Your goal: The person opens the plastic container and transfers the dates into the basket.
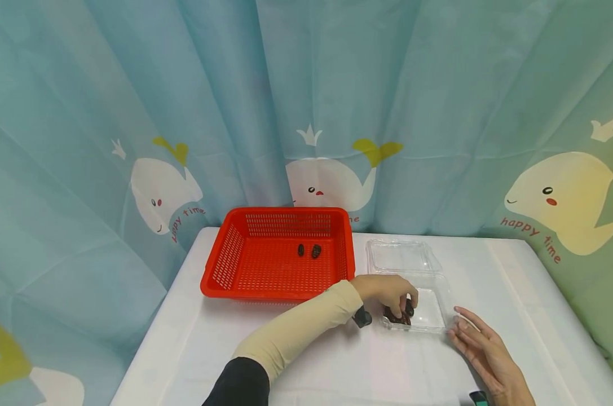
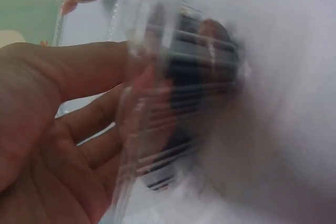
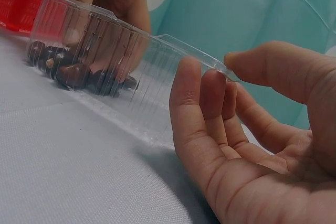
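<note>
Left hand point(image 1: 386, 288) reaches among dates point(image 1: 397, 318) at the 7 o'clock corner of the box point(image 1: 430, 307); its grip on any cannot be confirmed. Right hand point(image 1: 486, 352) pinches the box rim at 4 o'clock. Caution: the box may skid or tip if bumped or pulled. Clearance: basket point(image 1: 265, 248) restricts 10 o'clock; more table point(image 1: 489, 282) lies toward 2 o'clock
</note>
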`<action>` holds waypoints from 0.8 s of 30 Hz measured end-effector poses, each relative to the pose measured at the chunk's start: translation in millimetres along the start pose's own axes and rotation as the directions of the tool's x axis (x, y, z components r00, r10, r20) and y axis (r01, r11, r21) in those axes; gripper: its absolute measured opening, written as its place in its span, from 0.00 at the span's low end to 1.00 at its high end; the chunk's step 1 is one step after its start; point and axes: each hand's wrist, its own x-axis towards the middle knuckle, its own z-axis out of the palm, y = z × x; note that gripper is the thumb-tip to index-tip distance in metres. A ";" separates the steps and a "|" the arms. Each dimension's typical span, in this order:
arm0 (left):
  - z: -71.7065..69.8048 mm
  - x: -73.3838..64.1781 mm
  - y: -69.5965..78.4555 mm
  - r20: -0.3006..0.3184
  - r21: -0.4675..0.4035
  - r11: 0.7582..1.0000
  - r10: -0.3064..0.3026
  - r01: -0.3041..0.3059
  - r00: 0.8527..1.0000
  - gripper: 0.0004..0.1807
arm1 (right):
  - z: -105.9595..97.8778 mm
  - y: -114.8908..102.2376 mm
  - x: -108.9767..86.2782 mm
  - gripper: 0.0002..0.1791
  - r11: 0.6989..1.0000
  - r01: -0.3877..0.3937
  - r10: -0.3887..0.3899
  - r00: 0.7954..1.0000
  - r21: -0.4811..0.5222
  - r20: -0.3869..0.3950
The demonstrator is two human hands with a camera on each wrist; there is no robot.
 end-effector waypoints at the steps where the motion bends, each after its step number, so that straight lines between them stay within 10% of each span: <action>1: -0.3 0.6 0.3 0.004 -0.010 1.000 -0.001 0.001 1.000 0.19 | 0.0 0.0 0.0 0.24 1.000 0.000 0.000 1.000 0.003 0.001; 24: 2.7 9.4 15.2 -0.169 0.212 0.971 -0.076 0.112 0.983 0.08 | 4.0 -2.3 1.1 0.22 0.999 0.005 -0.007 0.999 -0.035 -0.042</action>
